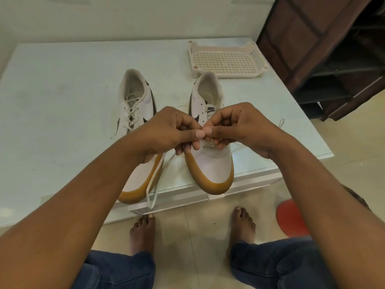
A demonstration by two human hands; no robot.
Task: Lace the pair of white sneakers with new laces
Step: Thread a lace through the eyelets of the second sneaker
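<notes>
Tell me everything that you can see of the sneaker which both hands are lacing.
The sneaker has a white, leather-like upper, a tan sole rim round the toe, a dark swoosh and a NIKE tongue label. It stands upright on the table, toe towards the person, at the near edge. Its upper eyelets are empty. The left hand and right hand pinch a white lace over its lower eyelets; one end hangs over the table edge.
</notes>
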